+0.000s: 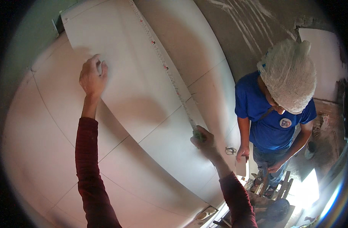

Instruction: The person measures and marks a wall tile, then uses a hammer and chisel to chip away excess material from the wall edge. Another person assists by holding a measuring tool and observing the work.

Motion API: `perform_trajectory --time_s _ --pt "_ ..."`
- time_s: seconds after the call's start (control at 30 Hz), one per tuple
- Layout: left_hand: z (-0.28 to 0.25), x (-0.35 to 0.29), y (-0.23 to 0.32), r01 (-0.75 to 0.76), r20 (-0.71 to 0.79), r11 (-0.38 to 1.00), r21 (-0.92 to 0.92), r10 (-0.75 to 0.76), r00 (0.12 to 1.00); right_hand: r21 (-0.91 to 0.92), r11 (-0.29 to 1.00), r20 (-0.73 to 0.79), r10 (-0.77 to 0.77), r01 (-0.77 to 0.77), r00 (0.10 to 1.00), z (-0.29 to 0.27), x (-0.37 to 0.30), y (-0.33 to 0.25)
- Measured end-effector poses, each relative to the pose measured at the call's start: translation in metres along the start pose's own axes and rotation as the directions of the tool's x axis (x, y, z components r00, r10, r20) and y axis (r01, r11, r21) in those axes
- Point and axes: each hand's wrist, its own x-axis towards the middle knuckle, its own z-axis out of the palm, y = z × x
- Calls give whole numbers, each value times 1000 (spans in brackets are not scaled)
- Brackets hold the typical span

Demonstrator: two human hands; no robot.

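Observation:
A measuring tape's pale blade (167,68) stretches slantwise across a large white panel (117,45), from the top edge down to my right hand (205,142). My right fingers are wrapped round the tape's case, which they mostly cover; a bit of green shows there. Farther left, my left hand (93,78) is near the panel's left edge, its fingers curled in toward the thumb. Whether a small object sits in that grip I cannot make out. Thin dark lines cross the white surface below, and shadows fall on it.
At the right stands a co-worker (276,110) in a blue shirt and white head cover, one hand at a pale flat piece (241,167). Wooden pieces (283,186) lie near that person's feet. A dark wire coil (230,151) rests on the white surface's right side.

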Motion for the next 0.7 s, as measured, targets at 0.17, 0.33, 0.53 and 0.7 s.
perform_trajectory --time_s 0.17,0.33,0.53,0.7 --pt "6 -6 -6 84 -27 993 -88 -87 996 49 998 -19 30 -29 999 -14 10 -3" --pt "12 -18 2 72 -23 992 -103 -74 997 73 997 87 18 -24 996 -13 41 -18" --pt "7 -19 10 11 -58 993 -117 -18 998 115 993 132 -19 4 991 4 77 -34" --pt "0 -15 19 10 -70 989 -148 -21 997 143 989 68 -58 48 996 4 94 -43"
